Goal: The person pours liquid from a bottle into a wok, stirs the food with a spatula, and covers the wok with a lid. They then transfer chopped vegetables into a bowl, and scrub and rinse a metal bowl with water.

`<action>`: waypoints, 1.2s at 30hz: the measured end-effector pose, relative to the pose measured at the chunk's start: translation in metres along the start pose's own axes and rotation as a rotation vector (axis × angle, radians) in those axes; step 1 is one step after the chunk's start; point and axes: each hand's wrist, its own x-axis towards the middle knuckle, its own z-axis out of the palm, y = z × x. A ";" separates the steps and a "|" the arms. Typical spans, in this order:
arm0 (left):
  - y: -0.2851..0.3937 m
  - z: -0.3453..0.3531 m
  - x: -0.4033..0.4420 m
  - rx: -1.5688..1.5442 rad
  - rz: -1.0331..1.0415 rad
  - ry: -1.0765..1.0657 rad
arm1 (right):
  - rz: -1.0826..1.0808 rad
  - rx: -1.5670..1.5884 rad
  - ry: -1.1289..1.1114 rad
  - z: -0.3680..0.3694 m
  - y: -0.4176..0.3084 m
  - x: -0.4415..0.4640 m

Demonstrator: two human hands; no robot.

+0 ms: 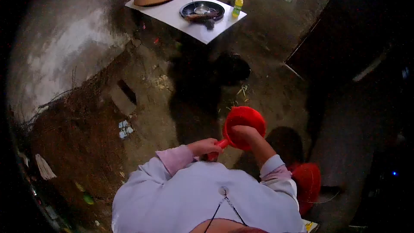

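Your left hand (204, 147) grips the round, bright red dipper (246, 115) by its handle (222, 143), your right hand (244, 133) reaches inside, finger closure impossible to tell, and the yellow bottle (237, 7) reads illegibly.

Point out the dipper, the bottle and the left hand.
Dipper (242, 117), head view: inside of the bowl.
Bottle (237, 7), head view: middle of the body.
Left hand (204, 146), head view: its middle.

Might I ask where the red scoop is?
In the head view, the red scoop is right of centre, its handle in the left hand, right hand inside.
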 end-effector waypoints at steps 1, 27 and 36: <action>0.019 -0.026 -0.004 0.050 0.018 0.052 | -0.025 -0.001 0.002 -0.024 -0.008 0.027; 0.458 -0.507 0.068 -0.141 0.420 0.927 | -0.099 0.754 0.818 -0.204 0.103 0.315; 0.542 -0.706 0.176 0.334 0.391 0.992 | 0.559 0.748 0.832 -0.176 0.047 0.325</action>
